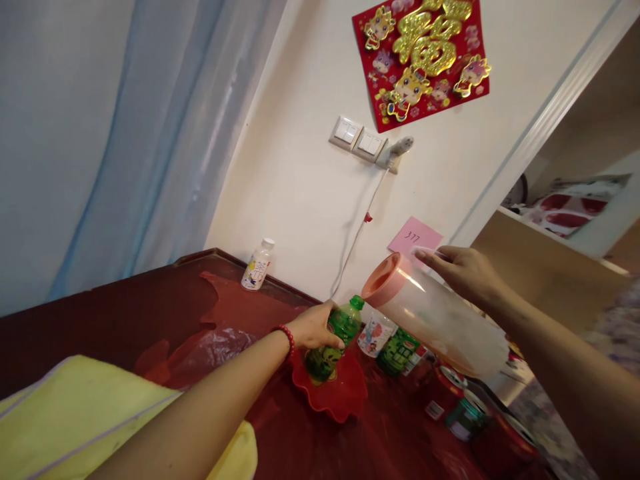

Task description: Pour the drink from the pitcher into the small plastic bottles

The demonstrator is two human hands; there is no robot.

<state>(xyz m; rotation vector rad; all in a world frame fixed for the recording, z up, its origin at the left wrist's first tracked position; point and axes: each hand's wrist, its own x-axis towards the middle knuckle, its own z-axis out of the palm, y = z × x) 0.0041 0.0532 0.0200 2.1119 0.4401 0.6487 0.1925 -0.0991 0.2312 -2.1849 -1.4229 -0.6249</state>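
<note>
left forearm (200, 417), left hand (313, 328) clasping one green bottle (346, 321), right hand (463, 272) gripping one pitcher (440, 320), three cans (444, 393), perhaps more

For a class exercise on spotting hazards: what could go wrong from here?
1. The right hand holds the pitcher tipped beside the narrow-necked green bottle; any liquid poured might miss and wet the left hand.
2. The red dish under the bottle looks shallow, so a spill could run over its wavy rim.
3. Cans stand near the pitcher; a careless swing might knock one over.
</note>
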